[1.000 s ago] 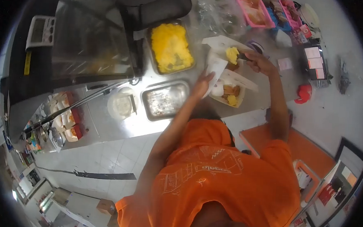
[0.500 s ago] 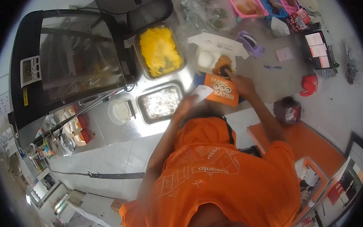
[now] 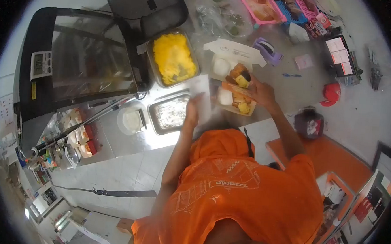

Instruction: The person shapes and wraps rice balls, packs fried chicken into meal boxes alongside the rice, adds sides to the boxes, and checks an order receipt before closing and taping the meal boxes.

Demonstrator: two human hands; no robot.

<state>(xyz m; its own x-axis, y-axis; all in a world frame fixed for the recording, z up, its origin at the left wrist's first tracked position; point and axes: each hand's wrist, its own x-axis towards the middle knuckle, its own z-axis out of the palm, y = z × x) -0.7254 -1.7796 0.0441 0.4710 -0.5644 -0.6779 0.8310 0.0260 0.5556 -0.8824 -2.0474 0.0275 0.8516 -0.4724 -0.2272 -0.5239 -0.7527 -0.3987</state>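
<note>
My left hand (image 3: 194,109) grips the white inside of a raised lid (image 3: 205,88), slightly blurred. This lid belongs to the nearer paper meal box (image 3: 234,110), which holds white rice (image 3: 225,97), fried pieces and yellow egg (image 3: 244,108). At the box's right edge is my right hand (image 3: 262,93), its fingers closed on the side; the fingertips are partly hidden. Just beyond sits a second open meal box (image 3: 220,79) with rice, browned fried pieces (image 3: 239,71) and some yellow egg, its white lid (image 3: 235,50) folded back.
A metal tray of yellow scrambled egg (image 3: 172,56) stands beside a nearly bare metal tray (image 3: 167,114). To the left are a glass-fronted warmer (image 3: 92,57) and a round tub (image 3: 131,118). A purple tape dispenser (image 3: 268,50), pen (image 3: 291,75) and tablet (image 3: 340,54) lie rightward.
The nearer box's orange printed lid has swung up and left with my left hand, showing the food inside. Yellow egg now shows in the farther box. My right hand stays near the boxes.
</note>
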